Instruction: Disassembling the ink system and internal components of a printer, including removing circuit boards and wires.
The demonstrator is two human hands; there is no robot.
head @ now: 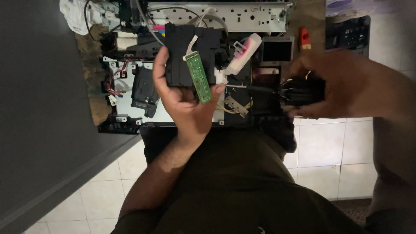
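My left hand (184, 99) holds up a black plastic printer module (190, 47), thumb and fingers wrapped around its lower edge. A narrow green circuit board (199, 78) on a white flat cable hangs across the module's front, its lower end against my thumb. My right hand (333, 86) is blurred and grips a screwdriver by its black handle (303, 92); the metal shaft (245, 87) points left toward the module. Below both hands lies an opened printer chassis (130, 104) with exposed parts.
A white metal rail (225, 13) with holes runs along the chassis top. A white cartridge part with pink ink (245, 52), a small grey screen panel (277, 50), an orange-handled tool (304, 38), a white cloth (76, 15) and red wires (113, 82) lie around. Tiled floor (320, 147) surrounds my knees.
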